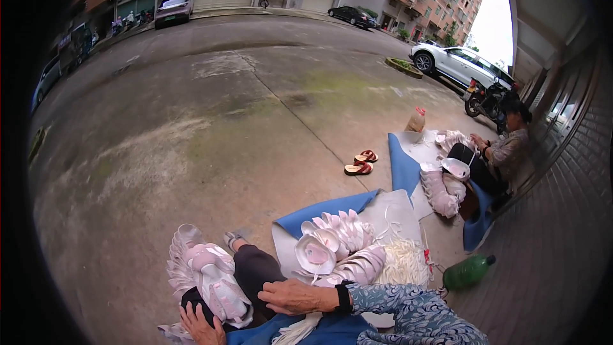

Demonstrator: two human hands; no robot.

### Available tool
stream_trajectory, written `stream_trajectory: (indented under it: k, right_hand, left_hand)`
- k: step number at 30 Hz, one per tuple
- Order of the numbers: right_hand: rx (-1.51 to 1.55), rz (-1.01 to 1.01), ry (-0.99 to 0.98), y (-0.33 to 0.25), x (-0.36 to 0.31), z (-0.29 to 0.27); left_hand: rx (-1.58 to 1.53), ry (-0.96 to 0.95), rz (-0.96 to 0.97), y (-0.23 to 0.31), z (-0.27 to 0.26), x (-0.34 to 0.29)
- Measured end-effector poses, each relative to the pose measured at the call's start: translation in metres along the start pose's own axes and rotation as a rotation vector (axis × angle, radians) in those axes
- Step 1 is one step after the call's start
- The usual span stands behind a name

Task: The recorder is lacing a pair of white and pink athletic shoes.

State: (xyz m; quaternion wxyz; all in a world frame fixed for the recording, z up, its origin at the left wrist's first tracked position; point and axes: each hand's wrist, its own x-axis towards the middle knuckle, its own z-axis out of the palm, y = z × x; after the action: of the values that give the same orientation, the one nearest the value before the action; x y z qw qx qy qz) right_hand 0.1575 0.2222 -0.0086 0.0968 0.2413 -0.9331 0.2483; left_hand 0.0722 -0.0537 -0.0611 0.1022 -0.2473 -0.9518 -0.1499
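Observation:
My left hand (203,327) lies at the lower edge, fingers spread against something black beside a stack of pink-and-white shoe uppers (207,262). The nearest shoe upper (225,297) rests on top by my leg. Above my lap, my right hand (297,297) has its fingers curled together; anything between them is too small to tell. A bundle of white shoelaces (297,332) lies on the blue cloth (338,331) over my lap. To my right, more shoe uppers (316,254) sit beside a heap of white laces (405,262).
A blue-and-white sheet (329,209) lies on the concrete. Nearby are red-strapped sandals (361,163) and a green bottle (468,273) by the wall. Another person (507,150) sits at the right with shoe uppers. Farther off stand a motorcycle (488,103) and a white car (460,64).

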Motion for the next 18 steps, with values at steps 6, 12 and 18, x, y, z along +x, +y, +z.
stream_trajectory:
  k: [6,12,18]
  right_hand:
    - [0.092,0.079,-0.091,0.012,-0.010,0.023]
    - [0.373,-0.001,-0.503,-0.020,-0.022,0.006]
    - [0.203,-0.036,-0.559,-0.028,-0.043,0.020]
  left_hand:
    - [-0.004,-0.012,0.002,0.001,-0.002,0.001]
    - [-0.015,-0.012,-0.015,0.001,0.000,0.002]
    - [-0.121,-0.016,0.011,-0.007,-0.004,0.002]
